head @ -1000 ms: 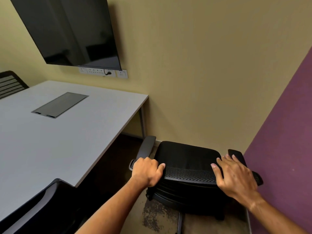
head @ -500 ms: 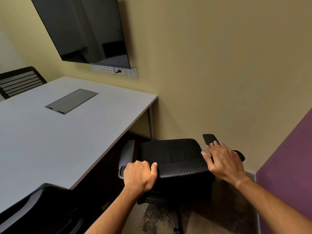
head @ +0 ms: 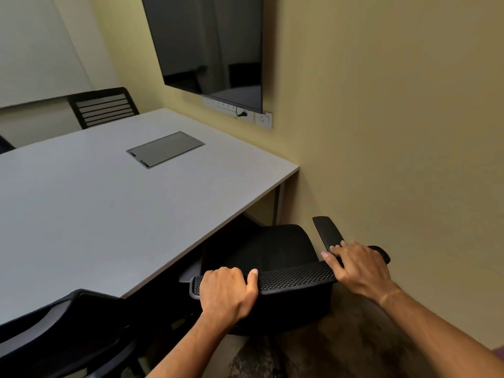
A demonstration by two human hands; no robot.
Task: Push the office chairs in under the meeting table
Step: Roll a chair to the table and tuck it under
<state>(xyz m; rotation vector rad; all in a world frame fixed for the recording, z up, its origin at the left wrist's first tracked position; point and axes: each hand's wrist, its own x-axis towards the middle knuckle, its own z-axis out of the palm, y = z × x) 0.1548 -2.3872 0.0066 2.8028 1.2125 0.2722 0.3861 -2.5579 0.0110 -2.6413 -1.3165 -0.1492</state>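
Fingers [head: 231, 272] of L hand [head: 227, 293] are curled over chair backrest [head: 294, 276] top; R hand [head: 360, 268] is laid flat on it. Worktop [head: 109, 214] is found ahead-left; seat [head: 259, 246] partly under.

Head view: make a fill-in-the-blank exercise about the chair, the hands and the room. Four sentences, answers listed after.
On the office chair, the left hand grips the mesh top of the ____.
The right hand lies on that same edge, fingertips touching the chair's right ____.
The chair stands at the corner of the grey meeting ____.
A black plug sits in the socket strip below the wall-mounted ____.
Missing words: backrest; armrest; table; screen.
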